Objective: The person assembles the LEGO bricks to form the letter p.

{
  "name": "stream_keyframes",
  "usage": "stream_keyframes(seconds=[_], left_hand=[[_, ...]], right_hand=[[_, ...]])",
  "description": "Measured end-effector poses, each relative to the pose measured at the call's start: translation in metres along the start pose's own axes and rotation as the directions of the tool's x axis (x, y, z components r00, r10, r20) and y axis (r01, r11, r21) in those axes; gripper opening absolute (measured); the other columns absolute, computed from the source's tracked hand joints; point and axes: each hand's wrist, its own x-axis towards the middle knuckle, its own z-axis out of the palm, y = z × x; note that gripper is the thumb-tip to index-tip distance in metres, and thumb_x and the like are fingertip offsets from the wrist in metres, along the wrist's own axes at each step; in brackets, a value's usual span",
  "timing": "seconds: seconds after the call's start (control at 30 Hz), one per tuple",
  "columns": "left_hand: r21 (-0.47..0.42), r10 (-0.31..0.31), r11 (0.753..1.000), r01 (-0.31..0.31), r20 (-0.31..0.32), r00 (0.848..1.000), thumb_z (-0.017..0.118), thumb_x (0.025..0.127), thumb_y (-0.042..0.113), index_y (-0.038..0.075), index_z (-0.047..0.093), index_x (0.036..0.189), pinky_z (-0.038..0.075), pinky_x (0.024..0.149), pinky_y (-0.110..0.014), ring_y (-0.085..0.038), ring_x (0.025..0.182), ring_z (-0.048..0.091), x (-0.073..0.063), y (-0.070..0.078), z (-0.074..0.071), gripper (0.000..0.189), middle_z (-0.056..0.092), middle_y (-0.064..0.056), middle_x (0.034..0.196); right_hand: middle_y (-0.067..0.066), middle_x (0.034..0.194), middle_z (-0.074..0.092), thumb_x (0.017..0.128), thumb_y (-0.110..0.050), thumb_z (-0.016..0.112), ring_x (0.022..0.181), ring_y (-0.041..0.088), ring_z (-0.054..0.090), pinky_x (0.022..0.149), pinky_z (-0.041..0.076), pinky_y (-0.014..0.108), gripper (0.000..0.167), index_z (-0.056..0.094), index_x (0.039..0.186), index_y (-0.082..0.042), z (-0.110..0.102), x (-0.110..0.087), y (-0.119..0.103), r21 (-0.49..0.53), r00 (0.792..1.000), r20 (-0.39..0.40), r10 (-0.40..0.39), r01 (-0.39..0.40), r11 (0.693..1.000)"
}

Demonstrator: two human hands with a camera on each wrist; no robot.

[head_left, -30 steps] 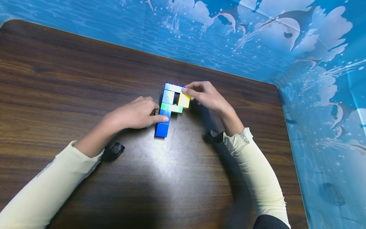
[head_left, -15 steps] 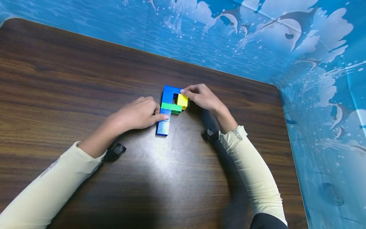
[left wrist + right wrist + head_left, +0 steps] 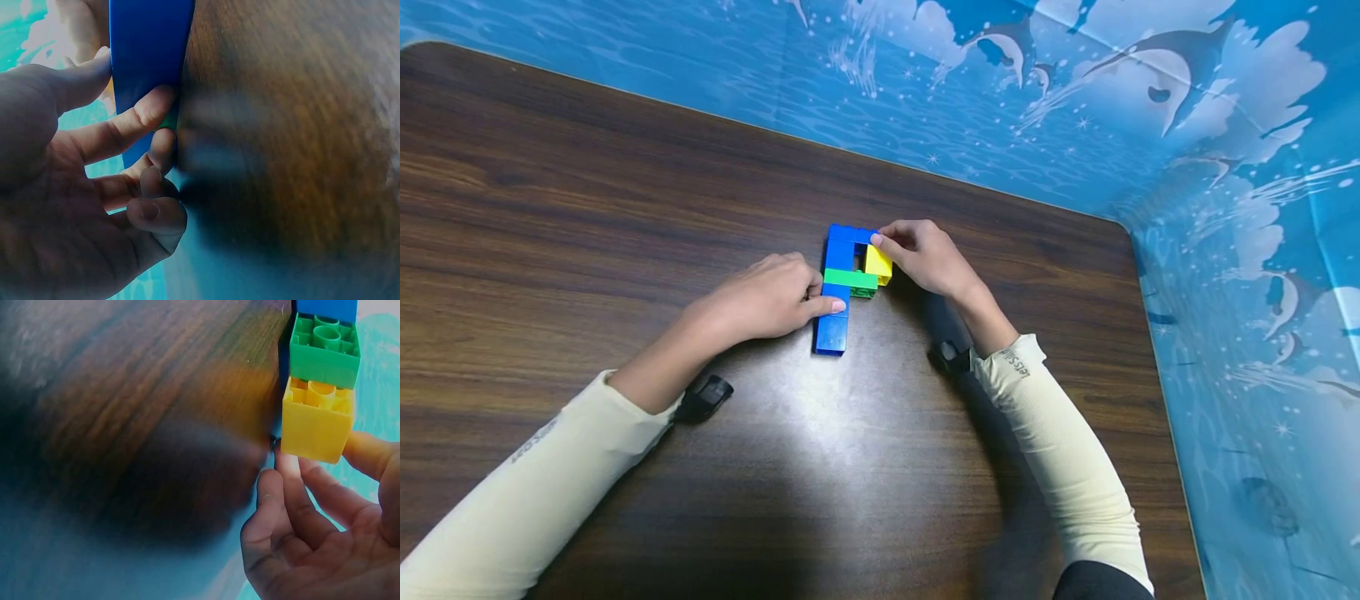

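A P-shaped build of toy building bricks lies between my hands in the head view. Blue bricks (image 3: 831,335) form its long column, and a blue bar (image 3: 850,236) its top. A green brick (image 3: 850,279) crosses the middle; a yellow brick (image 3: 878,262) sits at the right. My left hand (image 3: 763,297) pinches the column just below the green brick, thumb on top. My right hand (image 3: 931,257) pinches the top right corner, by the bar's end and the yellow brick. In the right wrist view, the hollow undersides of the yellow brick (image 3: 315,428) and green brick (image 3: 325,365) show.
The build is on or just above a dark wood-grain table (image 3: 587,217); which, I cannot tell. A blue sea-print sheet with dolphins (image 3: 880,83) borders its far and right edges. Black wrist devices (image 3: 703,398) sit under both forearms.
The build has tilted a little, so the glare on its bricks has gone and their colours show. My right hand has shifted slightly left with it; the left hand keeps its grip almost unmoved.
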Motion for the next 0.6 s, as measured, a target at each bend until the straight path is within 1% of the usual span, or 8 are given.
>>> stream_keyframes(seconds=[0.2,0.5,0.6], left_hand=[[-0.007,0.008,1.0,-0.008,-0.001,1.0,0.061,0.11,0.043,0.009,0.063,0.082,0.035,0.07,-0.033,-0.023,0.081,0.046,0.0002,-0.0003,0.0004,0.044,0.049,-0.008,0.087],[-0.013,0.007,1.0,-0.007,-0.009,1.0,0.06,0.11,0.044,0.01,0.063,0.081,0.036,0.07,-0.033,-0.023,0.081,0.046,0.0005,-0.0013,0.0016,0.045,0.05,-0.008,0.088],[-0.018,-0.004,1.0,0.003,-0.015,1.0,0.06,0.11,0.043,0.01,0.063,0.082,0.036,0.07,-0.033,-0.023,0.082,0.046,0.0006,-0.0016,0.0024,0.044,0.051,-0.008,0.089]], right_hand=[[0.013,0.125,0.072,0.114,-0.033,0.055,0.1,0.025,0.059,0.081,0.05,0.034,0.041,0.067,0.141,-0.005,-0.0001,-0.0005,-0.002,-0.021,1.0,0.008,0.013,-0.013,1.0],[0.012,0.129,0.072,0.114,-0.033,0.056,0.107,0.026,0.062,0.086,0.053,0.037,0.041,0.067,0.142,-0.006,0.0007,0.0007,-0.0015,-0.028,1.0,0.014,0.028,-0.028,0.999],[0.013,0.133,0.071,0.114,-0.033,0.056,0.112,0.027,0.063,0.091,0.056,0.04,0.041,0.066,0.143,-0.007,0.0005,-0.0001,-0.0014,-0.023,1.0,0.01,0.028,-0.027,0.999]])
